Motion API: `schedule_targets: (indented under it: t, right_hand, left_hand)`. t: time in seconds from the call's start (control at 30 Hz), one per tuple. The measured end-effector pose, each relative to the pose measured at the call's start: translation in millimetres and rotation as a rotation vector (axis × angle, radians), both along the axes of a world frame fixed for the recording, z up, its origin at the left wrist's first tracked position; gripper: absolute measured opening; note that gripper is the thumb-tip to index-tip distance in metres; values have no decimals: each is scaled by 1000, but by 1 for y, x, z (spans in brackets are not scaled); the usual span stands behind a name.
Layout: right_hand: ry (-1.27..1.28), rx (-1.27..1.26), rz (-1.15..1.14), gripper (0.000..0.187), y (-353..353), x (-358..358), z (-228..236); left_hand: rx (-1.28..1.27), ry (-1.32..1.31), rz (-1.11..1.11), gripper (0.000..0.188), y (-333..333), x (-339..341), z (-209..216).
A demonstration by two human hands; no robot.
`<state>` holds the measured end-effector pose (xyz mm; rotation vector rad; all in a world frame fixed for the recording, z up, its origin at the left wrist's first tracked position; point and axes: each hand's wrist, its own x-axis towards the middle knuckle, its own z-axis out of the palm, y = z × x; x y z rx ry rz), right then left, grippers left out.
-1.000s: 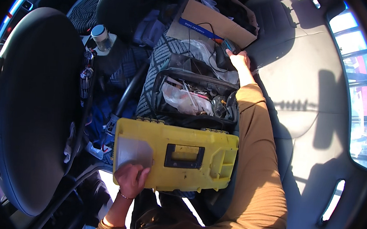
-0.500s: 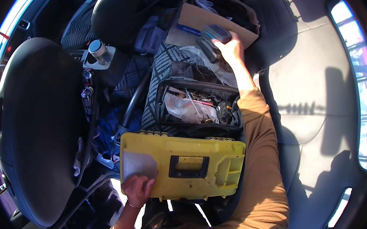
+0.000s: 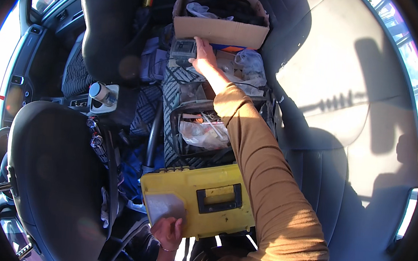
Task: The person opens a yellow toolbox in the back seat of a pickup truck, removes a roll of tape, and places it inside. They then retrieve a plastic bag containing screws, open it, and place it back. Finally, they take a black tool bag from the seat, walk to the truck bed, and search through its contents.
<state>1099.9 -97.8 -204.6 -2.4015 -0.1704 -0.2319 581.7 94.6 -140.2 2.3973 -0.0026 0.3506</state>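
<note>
My right hand [image 3: 205, 57] reaches far forward, fingers and thumb on the right side of a dark plastic case with a see-through lid [image 3: 183, 50]. That case is at the near left corner of the cardboard box [image 3: 221, 30]. Close to me, the fingers of my left hand [image 3: 167, 232] are curled at the near left edge of a yellow toolbox [image 3: 222, 218] with a black handle. The toolbox lid is down. Beyond it, a black tool bag [image 3: 174, 133] stands unzipped, with a plastic bag and small loose parts inside; my right sleeve covers part of it.
A clear plastic bag [image 3: 251, 68] lies before the cardboard box. Left are a front seat back [image 3: 55, 178], a lidded cup [image 3: 100, 93] in a console holder and a dark tube [image 3: 154, 136]. The grey rear seat [image 3: 329, 80] extends along the right.
My right hand has carried the dark case leftward, from in front of the cardboard box to its near left corner. My left hand stays at the toolbox edge. The whole view has shifted.
</note>
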Motion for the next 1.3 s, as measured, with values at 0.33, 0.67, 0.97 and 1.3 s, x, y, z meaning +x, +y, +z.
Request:
schedule_targets:
  t: [0.33,0.67,0.97,1.3]
  right_hand:
    - [219,-235,-240,35,-101,-3,7]
    - [390,-637,-332,31,-199,-27,-8]
    - [270,-213,-77,25,-192,-35,12]
    - [145,-606,115,43,-128,-80,3]
  left_hand:
    - [-28,-20,-22,21,2,1,-2]
    - [-6,-6,-37,21,0,6,6]
    - [-22,-22,-11,23,0,4,2]
    - [-39,-52,-3,22,0,6,3]
